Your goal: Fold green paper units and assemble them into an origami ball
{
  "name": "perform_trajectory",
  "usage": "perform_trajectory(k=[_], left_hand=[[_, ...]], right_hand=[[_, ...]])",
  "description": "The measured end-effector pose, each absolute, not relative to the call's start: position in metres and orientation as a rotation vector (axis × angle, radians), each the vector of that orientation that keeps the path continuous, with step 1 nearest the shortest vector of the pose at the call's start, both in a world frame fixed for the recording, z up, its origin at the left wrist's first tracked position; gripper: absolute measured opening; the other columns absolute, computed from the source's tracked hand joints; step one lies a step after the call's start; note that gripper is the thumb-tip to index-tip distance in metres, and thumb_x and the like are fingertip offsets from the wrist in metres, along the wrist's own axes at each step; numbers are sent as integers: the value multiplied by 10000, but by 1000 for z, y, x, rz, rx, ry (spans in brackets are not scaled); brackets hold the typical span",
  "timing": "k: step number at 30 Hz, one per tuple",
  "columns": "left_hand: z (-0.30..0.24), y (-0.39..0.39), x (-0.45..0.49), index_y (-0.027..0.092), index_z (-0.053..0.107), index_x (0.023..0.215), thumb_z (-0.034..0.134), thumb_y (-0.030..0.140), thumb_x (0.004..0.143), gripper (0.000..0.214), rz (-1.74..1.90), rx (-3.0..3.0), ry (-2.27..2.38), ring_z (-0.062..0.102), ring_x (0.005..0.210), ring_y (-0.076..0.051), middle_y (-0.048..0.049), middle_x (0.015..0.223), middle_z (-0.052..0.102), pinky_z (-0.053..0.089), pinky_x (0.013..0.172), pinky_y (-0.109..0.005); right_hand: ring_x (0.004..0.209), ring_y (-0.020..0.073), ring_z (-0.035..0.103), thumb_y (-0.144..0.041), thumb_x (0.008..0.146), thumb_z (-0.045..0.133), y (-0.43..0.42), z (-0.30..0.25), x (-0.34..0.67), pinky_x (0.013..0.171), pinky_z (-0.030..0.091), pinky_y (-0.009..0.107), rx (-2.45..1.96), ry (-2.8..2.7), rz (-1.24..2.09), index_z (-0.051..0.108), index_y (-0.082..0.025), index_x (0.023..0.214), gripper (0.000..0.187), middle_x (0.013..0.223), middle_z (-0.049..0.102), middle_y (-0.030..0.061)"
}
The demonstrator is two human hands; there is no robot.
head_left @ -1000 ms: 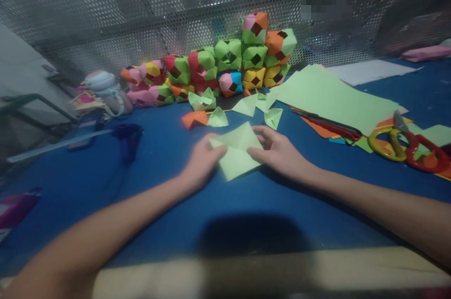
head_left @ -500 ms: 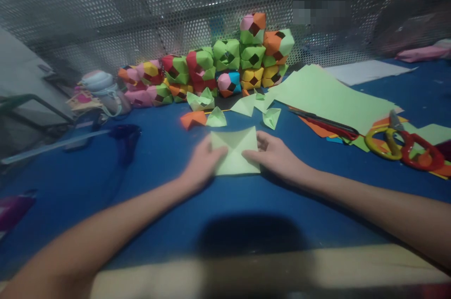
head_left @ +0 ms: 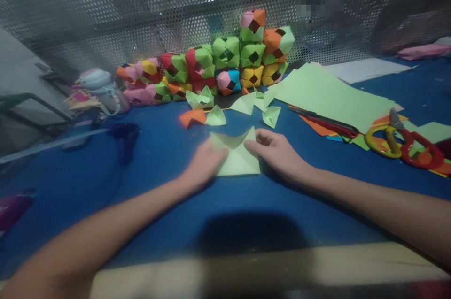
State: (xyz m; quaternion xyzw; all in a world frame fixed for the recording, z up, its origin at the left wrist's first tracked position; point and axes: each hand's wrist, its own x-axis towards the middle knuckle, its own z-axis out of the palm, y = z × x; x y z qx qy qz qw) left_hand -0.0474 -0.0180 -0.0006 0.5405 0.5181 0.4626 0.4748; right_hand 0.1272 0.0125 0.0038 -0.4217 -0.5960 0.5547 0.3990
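Between my hands is a pale green square of paper [head_left: 237, 162] with creases across it, its top edge bowed down in the middle. My left hand [head_left: 206, 160] pinches its left side, thumb on top and fingers behind. On the right side, my right hand [head_left: 271, 149] grips near the upper corner, with the thumb lying on the paper's face. Just beyond the paper lie small folded pieces: an orange one [head_left: 192, 118], a pale green one [head_left: 215, 116] and another pale green one [head_left: 271, 116].
Stacked folded-paper cubes [head_left: 225, 53] in many colours stand at the back against a perforated metal screen [head_left: 176, 12]. Right of them lie green paper sheets [head_left: 327, 92], a red-and-black cutter [head_left: 327, 123] and scissors [head_left: 385, 141]. A blue glue gun [head_left: 123, 137] and a bottle [head_left: 102, 88] are at left.
My right thumb has shifted up toward the paper's upper right corner. The top edge of the paper now bends more. My left hand has barely moved.
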Motion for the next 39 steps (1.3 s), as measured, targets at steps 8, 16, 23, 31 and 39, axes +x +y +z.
perform_trajectory(k=[8, 16, 23, 31, 39], left_hand=[[0, -21, -48, 162, 618, 980, 547, 292, 788, 242, 1104, 1479, 1343, 573, 840, -173, -64, 983, 653, 454, 732, -290], [6, -29, -45, 182, 652, 1006, 544, 231, 787, 249, 1050, 1731, 1377, 586, 839, -166, -49, 970, 666, 448, 752, -284], [10, -31, -43, 164, 669, 856, 535, 228, 800, 160, 1007, 1759, 1336, 582, 765, -144, -25, 838, 669, 440, 704, -257], [8, -31, -40, 153, 644, 746, 560, 308, 791, 182, 1040, 1689, 1405, 514, 668, -120, -6, 735, 621, 381, 567, -215], [8, -31, -40, 149, 603, 709, 543, 282, 784, 164, 1038, 1684, 1466, 477, 668, -116, 11, 699, 566, 371, 579, -214]], right_hand=[[638, 126, 543, -343, 735, 613, 12, 5, 130, 554, 433, 233, -1020, -1614, 1325, 634, -154, 786, 197, 717, 626, 18], [665, 126, 558, -279, 767, 571, 8, 12, 132, 567, 426, 225, -893, -1811, 1110, 682, -166, 766, 159, 735, 667, 17], [567, 98, 508, -292, 777, 599, 4, 11, 130, 507, 405, 209, -893, -1840, 1013, 609, -165, 704, 147, 633, 603, -9], [669, 118, 557, -266, 822, 569, 3, 9, 130, 600, 443, 236, -795, -1917, 954, 611, -169, 748, 130, 734, 626, 15], [676, 132, 523, -304, 827, 576, 0, 9, 130, 606, 427, 260, -722, -2077, 789, 598, -171, 816, 135, 759, 587, 30]])
